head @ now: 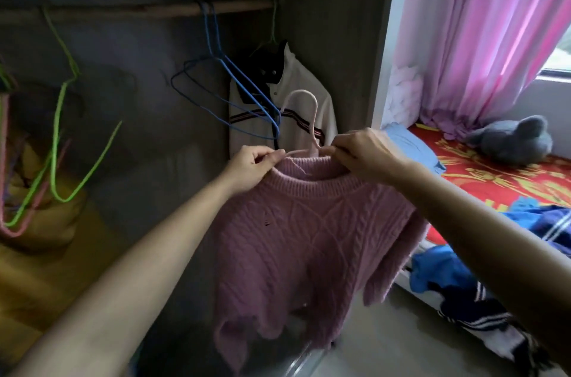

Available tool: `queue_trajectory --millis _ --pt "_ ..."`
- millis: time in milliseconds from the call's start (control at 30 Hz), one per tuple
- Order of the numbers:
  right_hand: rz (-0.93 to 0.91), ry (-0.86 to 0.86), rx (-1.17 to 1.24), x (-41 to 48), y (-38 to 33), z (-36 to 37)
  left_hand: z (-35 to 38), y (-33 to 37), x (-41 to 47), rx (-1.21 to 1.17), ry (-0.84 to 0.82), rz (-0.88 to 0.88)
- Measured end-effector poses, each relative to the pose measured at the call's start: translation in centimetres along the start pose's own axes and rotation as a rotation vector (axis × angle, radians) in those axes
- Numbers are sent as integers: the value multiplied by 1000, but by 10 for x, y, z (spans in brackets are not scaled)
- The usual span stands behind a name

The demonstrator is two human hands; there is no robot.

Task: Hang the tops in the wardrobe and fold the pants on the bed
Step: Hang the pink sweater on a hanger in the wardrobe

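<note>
- One rod (pixel 139 10) above the grips, awaiting the hook.
- Sweater (pixel 302 237) draped below both grips, not yet hung.
- Hanger (pixel 304 104) between the grips, hook upright for the rod.
- Left hand (pixel 251 168), right hand (pixel 361 151): pinching collar against Hanger, likely seating it.

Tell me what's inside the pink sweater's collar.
A pale pink hanger: its hook rises out of the collar of the pink sweater, between the left hand and right hand pinching there. The hanger's arms are hidden under the knit.
</note>
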State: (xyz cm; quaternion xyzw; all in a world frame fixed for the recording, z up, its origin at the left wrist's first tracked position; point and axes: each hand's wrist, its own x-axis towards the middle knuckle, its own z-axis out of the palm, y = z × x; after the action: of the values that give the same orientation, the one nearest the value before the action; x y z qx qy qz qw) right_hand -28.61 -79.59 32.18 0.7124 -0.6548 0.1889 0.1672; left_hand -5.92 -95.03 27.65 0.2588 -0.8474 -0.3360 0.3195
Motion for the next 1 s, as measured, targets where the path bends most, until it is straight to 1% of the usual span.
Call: queue_trajectory --millis 100,133,233,267,300,367,433,467,633,767,867,933,1000 --pt "6 100 0 -12 -4 -17 3 2 8 241 79 47" --pt "22 109 -22 -15 -5 -22 3 3 14 320 100 73" --pt "64 131 -115 -27 -6 -31 -6 7 43 545 263 198" --pt "70 140 -150 -32 -5 -33 -9 10 54 653 291 215" --pt "77 143 -181 -36 -3 -35 -13 13 63 776 265 223" --pt "107 149 -203 -42 0 -37 -18 14 81 1022 150 247" --pt "151 155 -198 -43 7 -37 -22 9 97 1203 64 245" --pt "171 155 -198 -41 11 -35 -25 7 103 1263 49 230" --pt "231 129 -175 -5 29 -18 -44 -4 117 1375 58 215" --pt "277 69 -105 56 32 -3 -71 -14 122 1298 121 309" --pt "289 86 -74 112 31 3 -94 -8 132 1255 228 364" --pt "305 114 -64 152 31 2 -108 3 142 1264 280 312" --pt "327 142 -1 190 29 -3 -124 11 155 1253 328 252"
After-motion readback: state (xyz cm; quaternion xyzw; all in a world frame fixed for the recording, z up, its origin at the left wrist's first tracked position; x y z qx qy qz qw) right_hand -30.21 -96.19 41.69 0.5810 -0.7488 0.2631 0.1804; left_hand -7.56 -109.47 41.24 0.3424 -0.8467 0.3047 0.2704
